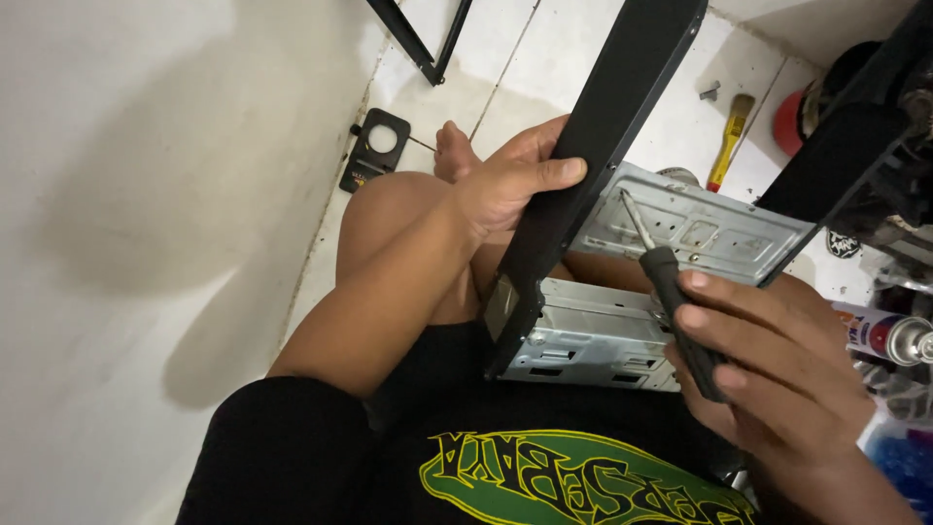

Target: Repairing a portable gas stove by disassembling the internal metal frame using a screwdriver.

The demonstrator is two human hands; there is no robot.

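Head view: person seated on tiled floor (671, 126).
Left hand (510, 180): closed around black panel (603, 126), steadying it.
Right hand (768, 379): gripping screwdriver (671, 282), tip at 11 o'clock on metal chassis (700, 228).

Spray can (889, 335) at right edge, lying sideways: white body w/ red-blue label, silver top.

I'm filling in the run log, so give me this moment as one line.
left hand: grips black panel | right hand: holds screwdriver, tip on grey metal chassis | chassis rests on lap | floor: yellow-handled tool
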